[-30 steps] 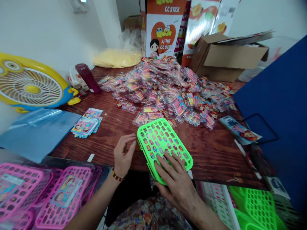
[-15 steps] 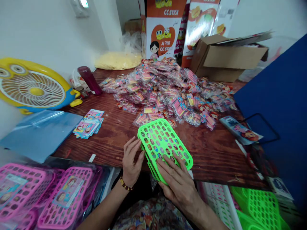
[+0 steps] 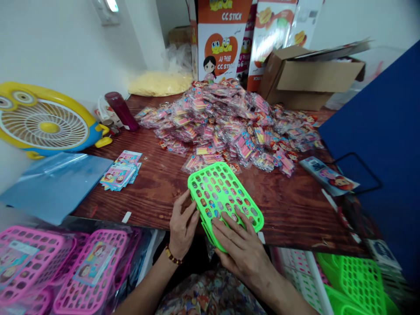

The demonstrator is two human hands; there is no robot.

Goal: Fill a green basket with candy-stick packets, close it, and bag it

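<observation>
A bright green perforated plastic basket (image 3: 226, 192) lies at the front edge of the dark wooden table, its lid up and tilted; colourful packets show through the holes. My right hand (image 3: 241, 245) rests spread on the lid's lower part, fingers apart. At the basket's left side, my left hand (image 3: 183, 223) touches the edge with its fingertips, thumb and fingers around the rim. Behind the basket is a large heap of small clear packets (image 3: 226, 118) with pink and yellow sticks. A stack of printed cards (image 3: 121, 171) lies to the left.
Blue plastic sheets (image 3: 55, 183), a yellow fan (image 3: 49, 127) and a dark red bottle (image 3: 122, 111) are at the left. An open carton (image 3: 311, 78) stands behind. Pink baskets (image 3: 92, 271) sit below the table at the left, green baskets (image 3: 361, 280) at the right.
My left hand has shifted slightly right and up along the basket's side. The basket's side clasp looks closer to the body, and my right hand has barely moved.
</observation>
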